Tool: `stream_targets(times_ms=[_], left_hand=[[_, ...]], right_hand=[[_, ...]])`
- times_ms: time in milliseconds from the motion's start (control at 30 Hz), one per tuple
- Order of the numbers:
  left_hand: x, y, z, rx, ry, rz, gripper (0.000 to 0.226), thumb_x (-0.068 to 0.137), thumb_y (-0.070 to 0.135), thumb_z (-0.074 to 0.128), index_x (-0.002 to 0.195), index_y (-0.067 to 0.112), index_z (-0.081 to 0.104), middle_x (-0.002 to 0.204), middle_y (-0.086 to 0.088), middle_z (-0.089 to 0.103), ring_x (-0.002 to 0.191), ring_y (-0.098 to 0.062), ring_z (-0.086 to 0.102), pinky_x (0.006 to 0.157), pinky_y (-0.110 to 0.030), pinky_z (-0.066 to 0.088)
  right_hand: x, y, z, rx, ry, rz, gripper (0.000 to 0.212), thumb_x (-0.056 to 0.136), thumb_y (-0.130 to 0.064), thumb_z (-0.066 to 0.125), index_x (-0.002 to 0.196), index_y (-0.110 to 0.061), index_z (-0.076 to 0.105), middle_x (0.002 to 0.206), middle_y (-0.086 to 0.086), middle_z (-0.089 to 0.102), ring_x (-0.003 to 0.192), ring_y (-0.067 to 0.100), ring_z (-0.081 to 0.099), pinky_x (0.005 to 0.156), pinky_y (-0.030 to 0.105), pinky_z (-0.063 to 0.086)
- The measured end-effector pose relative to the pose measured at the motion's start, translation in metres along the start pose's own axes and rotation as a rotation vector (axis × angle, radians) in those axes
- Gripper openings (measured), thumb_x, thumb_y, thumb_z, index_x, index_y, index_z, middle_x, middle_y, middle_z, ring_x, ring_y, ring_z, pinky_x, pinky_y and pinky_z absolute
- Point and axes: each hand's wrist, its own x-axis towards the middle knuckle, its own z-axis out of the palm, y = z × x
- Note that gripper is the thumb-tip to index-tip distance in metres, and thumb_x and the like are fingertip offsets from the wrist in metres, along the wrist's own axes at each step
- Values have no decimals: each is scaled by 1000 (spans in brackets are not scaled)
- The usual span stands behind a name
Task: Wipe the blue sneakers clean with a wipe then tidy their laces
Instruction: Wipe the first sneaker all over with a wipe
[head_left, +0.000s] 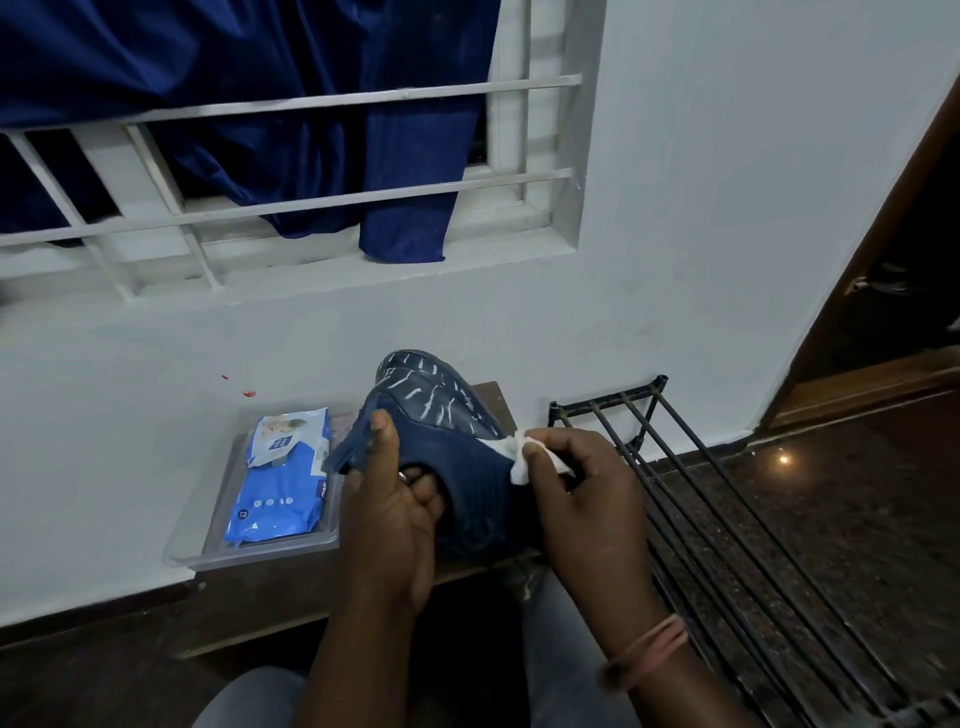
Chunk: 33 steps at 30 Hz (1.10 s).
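Left hand (384, 514) fingers grip sneaker (467, 467); right hand (587, 493) pinches wipe (519, 462); white wall (727, 208)

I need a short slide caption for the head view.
Left hand holds blue sneaker; right hand wipes it with white wipe.

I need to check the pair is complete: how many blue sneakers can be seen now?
1. The sneaker is held up sole-out by the left hand, while the right hand presses a wipe on it. A second may be hidden.
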Motion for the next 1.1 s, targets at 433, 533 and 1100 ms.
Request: stream_targets(times_ms=[433,533,1100], left_hand=[[16,8,-27,182,260,75,54,92,66,59,107,17,74,104,-6,79,99,-28,74,93,-55,58],[15,4,-22,206,264,75,62,80,74,61,106,19,74,105,-3,78,100,-26,74,94,-55,57],[8,4,-13,210,272,41,51,95,60,59,108,12,73,102,-8,79,97,-28,76,91,-56,59]], right_hand=[[-15,-6,21,-114,-103,-182,19,90,-6,70,100,-22,72,99,-9,64,96,0,59,83,16,47],[-21,-6,25,-209,-201,-278,20,94,-12,66,109,-24,70,106,-7,60,98,4,59,84,20,50],[4,-22,19,-220,-133,-356,18,92,-10,69,105,-21,75,101,-6,63,87,2,59,76,8,44]])
